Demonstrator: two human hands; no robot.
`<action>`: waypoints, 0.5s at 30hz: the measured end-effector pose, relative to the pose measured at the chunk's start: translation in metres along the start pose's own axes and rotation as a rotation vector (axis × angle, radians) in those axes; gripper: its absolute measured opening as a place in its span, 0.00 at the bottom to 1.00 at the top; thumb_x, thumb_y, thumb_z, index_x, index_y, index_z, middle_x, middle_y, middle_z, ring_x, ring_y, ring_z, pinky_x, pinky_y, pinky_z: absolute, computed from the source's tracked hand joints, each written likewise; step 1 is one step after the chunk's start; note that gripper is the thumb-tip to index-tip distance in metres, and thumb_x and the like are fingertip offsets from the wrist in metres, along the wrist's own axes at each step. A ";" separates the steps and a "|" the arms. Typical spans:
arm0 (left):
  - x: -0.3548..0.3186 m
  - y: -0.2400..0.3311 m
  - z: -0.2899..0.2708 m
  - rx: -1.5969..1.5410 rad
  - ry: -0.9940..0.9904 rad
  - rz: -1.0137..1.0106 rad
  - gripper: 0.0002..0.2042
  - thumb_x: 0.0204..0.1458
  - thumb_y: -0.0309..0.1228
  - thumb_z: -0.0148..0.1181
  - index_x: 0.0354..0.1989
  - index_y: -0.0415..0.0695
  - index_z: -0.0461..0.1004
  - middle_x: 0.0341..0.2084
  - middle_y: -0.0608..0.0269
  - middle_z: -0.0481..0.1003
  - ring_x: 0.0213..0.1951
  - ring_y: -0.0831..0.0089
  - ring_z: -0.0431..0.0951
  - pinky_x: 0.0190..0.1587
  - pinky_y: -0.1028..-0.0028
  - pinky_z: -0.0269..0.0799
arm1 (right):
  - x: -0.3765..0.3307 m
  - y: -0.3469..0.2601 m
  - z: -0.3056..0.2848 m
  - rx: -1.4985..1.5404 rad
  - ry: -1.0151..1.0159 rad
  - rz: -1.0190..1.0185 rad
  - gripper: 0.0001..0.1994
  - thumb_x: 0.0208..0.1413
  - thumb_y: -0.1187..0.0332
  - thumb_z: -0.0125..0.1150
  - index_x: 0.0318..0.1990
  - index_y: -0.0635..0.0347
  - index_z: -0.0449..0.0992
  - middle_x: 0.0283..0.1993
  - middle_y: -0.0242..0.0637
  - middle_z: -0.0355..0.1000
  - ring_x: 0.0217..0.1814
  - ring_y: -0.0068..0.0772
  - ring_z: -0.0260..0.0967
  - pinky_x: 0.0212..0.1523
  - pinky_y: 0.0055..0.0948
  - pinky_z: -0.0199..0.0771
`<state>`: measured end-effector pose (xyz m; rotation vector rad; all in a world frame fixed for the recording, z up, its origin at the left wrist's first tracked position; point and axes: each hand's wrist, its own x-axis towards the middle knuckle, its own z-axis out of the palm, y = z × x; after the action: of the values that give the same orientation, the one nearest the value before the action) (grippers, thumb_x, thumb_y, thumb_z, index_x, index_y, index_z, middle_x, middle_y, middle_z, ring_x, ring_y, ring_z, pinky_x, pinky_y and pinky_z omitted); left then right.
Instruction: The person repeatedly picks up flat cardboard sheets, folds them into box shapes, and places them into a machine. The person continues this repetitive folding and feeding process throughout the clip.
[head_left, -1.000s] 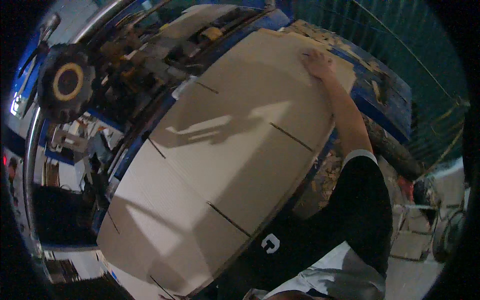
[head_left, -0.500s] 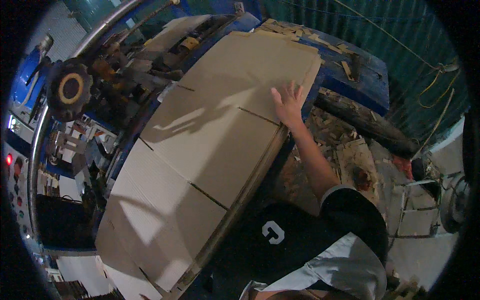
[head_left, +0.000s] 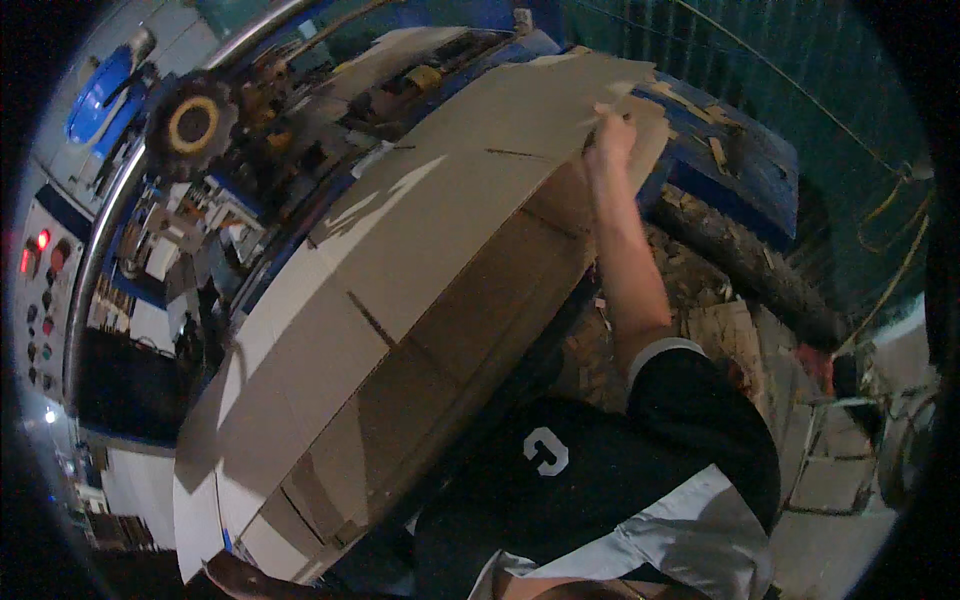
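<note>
A long, creased and slotted cardboard sheet (head_left: 400, 250) lies slantwise before me, its near long edge lifted. Under that edge, another brown cardboard sheet (head_left: 400, 405) shows in shadow. At the far right end, my right hand (head_left: 612, 140) is closed on the edge of the lifted sheet, fingers curled in. My left hand (head_left: 236, 577), dark and partly cut off by the lower rim, pinches the sheet's near left end.
Beyond the sheet runs a blue machine with a black handwheel (head_left: 193, 125) and a curved metal rail (head_left: 105, 225). A panel with buttons (head_left: 45, 290) stands at the left. Cardboard scraps (head_left: 715, 150) litter a blue table at far right; a roller (head_left: 745, 250) lies below it.
My right hand has gone from lying spread on the sheet to gripping its edge. The sheet's near edge has risen, uncovering cardboard below. My left hand has come into view at the lower left.
</note>
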<state>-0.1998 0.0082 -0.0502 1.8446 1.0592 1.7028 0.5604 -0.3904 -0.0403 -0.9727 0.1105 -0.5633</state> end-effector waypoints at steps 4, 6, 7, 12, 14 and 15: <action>-0.021 0.015 -0.002 -0.431 0.428 -0.507 0.24 0.50 0.34 0.55 0.56 0.40 0.61 0.31 0.61 0.68 0.35 0.71 0.66 0.37 0.73 0.63 | -0.007 -0.040 -0.011 -0.128 -0.309 0.069 0.23 0.44 0.77 0.53 0.53 0.59 0.65 0.42 0.35 0.69 0.43 0.33 0.66 0.45 0.32 0.67; -0.047 0.044 0.005 -0.329 0.341 -0.468 0.25 0.49 0.30 0.54 0.57 0.42 0.60 0.27 0.66 0.67 0.29 0.76 0.65 0.30 0.77 0.62 | -0.031 -0.071 -0.029 -0.014 -0.485 0.028 0.23 0.47 0.78 0.51 0.55 0.59 0.65 0.49 0.38 0.68 0.49 0.32 0.65 0.50 0.30 0.66; -0.061 0.060 0.008 -0.310 0.178 -0.336 0.25 0.48 0.28 0.54 0.57 0.42 0.60 0.27 0.66 0.67 0.28 0.76 0.65 0.29 0.78 0.62 | -0.050 -0.083 -0.040 -0.077 -0.555 -0.089 0.22 0.49 0.78 0.48 0.55 0.62 0.64 0.50 0.38 0.68 0.49 0.30 0.65 0.50 0.29 0.64; -0.137 0.101 0.053 0.194 -0.048 -0.327 0.18 0.49 0.25 0.54 0.50 0.37 0.67 0.40 0.58 0.71 0.42 0.73 0.69 0.43 0.75 0.66 | -0.142 -0.085 -0.105 -0.561 -0.951 -0.665 0.15 0.48 0.75 0.52 0.46 0.61 0.72 0.48 0.40 0.70 0.50 0.35 0.66 0.50 0.34 0.64; -0.150 0.113 0.078 0.191 -0.281 -0.238 0.15 0.50 0.26 0.53 0.48 0.37 0.70 0.45 0.56 0.71 0.47 0.67 0.69 0.50 0.70 0.63 | -0.156 -0.068 -0.116 -0.465 -1.330 -0.941 0.13 0.48 0.74 0.55 0.43 0.54 0.75 0.51 0.40 0.70 0.54 0.40 0.67 0.53 0.41 0.65; -0.157 0.115 0.104 0.141 -0.344 -0.115 0.15 0.50 0.26 0.52 0.48 0.38 0.70 0.48 0.54 0.70 0.50 0.64 0.69 0.53 0.68 0.61 | -0.156 -0.059 -0.116 -0.567 -1.460 -0.962 0.13 0.47 0.74 0.55 0.42 0.53 0.76 0.51 0.38 0.70 0.55 0.41 0.66 0.54 0.42 0.64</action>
<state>-0.0645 -0.1626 -0.0845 2.0270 1.1356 1.2161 0.3644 -0.4252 -0.0837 -1.7785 -1.6497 -0.5499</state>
